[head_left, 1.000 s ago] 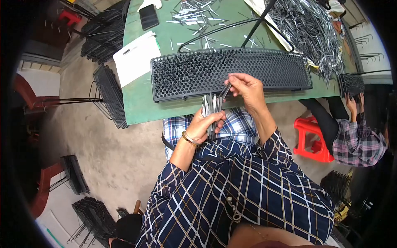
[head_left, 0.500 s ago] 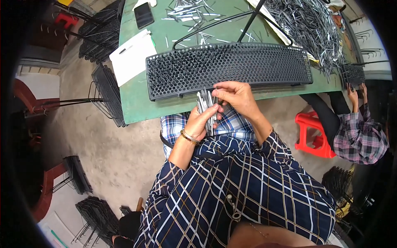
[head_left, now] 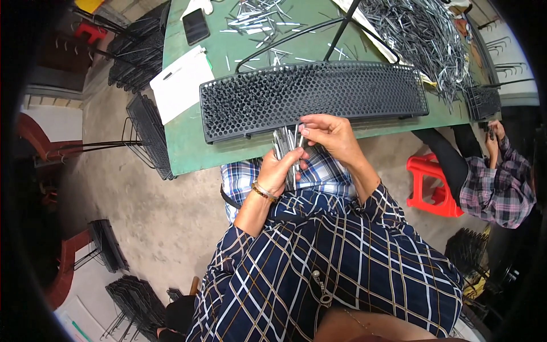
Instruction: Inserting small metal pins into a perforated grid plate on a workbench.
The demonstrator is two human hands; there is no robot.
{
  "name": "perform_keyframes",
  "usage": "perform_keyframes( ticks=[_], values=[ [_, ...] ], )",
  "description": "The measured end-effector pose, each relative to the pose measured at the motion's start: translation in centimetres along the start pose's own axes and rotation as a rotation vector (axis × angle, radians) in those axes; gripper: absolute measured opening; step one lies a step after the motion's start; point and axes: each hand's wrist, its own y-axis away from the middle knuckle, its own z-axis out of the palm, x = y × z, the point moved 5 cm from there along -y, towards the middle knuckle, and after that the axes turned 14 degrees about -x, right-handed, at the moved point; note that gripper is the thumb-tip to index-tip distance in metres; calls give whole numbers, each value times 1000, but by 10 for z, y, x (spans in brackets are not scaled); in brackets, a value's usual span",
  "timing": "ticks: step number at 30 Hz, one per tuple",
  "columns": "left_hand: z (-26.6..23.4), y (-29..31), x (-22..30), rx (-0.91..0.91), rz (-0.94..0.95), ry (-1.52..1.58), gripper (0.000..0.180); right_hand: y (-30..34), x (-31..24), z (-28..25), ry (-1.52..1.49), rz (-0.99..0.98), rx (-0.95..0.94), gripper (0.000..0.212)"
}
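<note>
My left hand [head_left: 276, 170] is wrapped round a bundle of thin metal rods [head_left: 286, 142], some silver and some dark grey, held upright below the table edge. My right hand [head_left: 337, 139] closes thumb and forefinger in a pinch at the top of the bundle, on what looks like one rod; the fingertips partly hide it. Just beyond both hands, a long black perforated rack [head_left: 364, 91] with a wire frame rests tilted on the green table [head_left: 185, 151]. Dark stubs crowd many of its holes toward the left, while the right part shows mostly bare holes.
A large heap of rods [head_left: 421, 40] lies at the back right, with loose rods [head_left: 259, 23] behind the rack. White paper [head_left: 182, 85] and a phone [head_left: 196, 27] lie left. At right, a co-worker [head_left: 493, 188] sits by a red stool [head_left: 430, 188]. More racks [head_left: 149, 134] stand left.
My right hand has shifted slightly right, still pinching at the bundle's top. My left hand keeps its hold. The co-worker's hands have moved a little, and the view has shifted slightly.
</note>
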Motion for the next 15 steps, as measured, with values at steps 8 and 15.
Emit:
perform_keyframes(
  ticks=[8, 15],
  values=[
    [2, -2, 4, 40, 5, -35, 21, 2, 0, -4, 28, -9, -32, 32],
    [5, -3, 1, 43, 30, -60, 21, 2, -1, 1, -56, 76, -65, 24]
  ],
)
